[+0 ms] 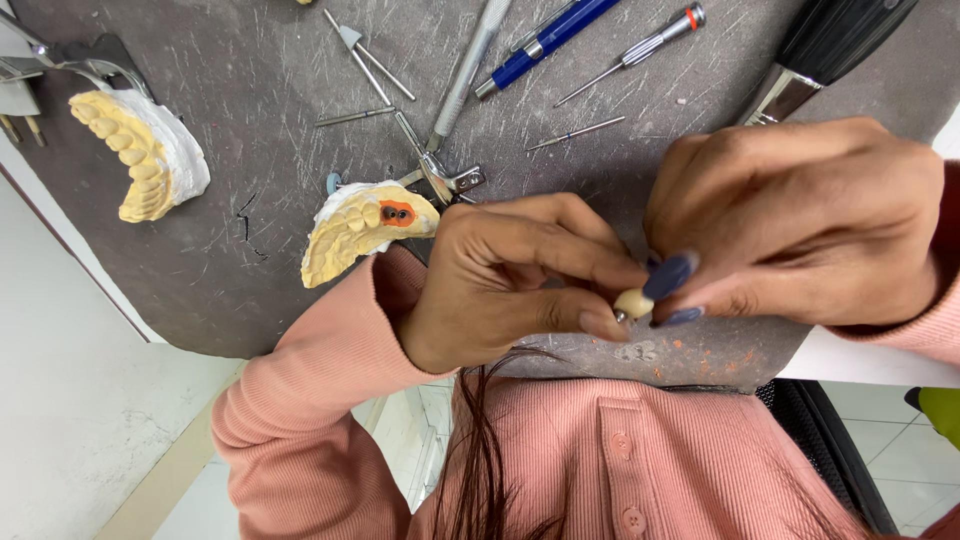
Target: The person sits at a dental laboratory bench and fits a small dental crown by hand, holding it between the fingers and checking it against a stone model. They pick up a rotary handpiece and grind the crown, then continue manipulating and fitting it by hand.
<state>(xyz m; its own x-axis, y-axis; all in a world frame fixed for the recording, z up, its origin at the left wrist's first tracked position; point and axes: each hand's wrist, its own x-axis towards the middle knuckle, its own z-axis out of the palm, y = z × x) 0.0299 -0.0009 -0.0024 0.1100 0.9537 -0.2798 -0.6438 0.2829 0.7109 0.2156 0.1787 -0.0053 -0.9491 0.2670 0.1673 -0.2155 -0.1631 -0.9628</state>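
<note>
My left hand [510,280] pinches a small cream tooth-shaped piece [632,303] between thumb and forefinger, just above the near edge of the dark scratched work mat [250,290]. A thin metal pin seems to stick out beneath the piece. My right hand [800,230] comes in from the right, and its fingertips with dark blue-grey nails press on the same piece. A yellow plaster dental cast with an orange patch [360,232] lies on the mat just left of my left wrist.
A second yellow-and-white cast [140,150] sits at the far left by a metal frame [70,60]. Farther back on the mat lie a blue pen [545,35], a small screwdriver [640,45], a steel instrument [465,70], thin burs [575,133] and a black-handled tool [830,45].
</note>
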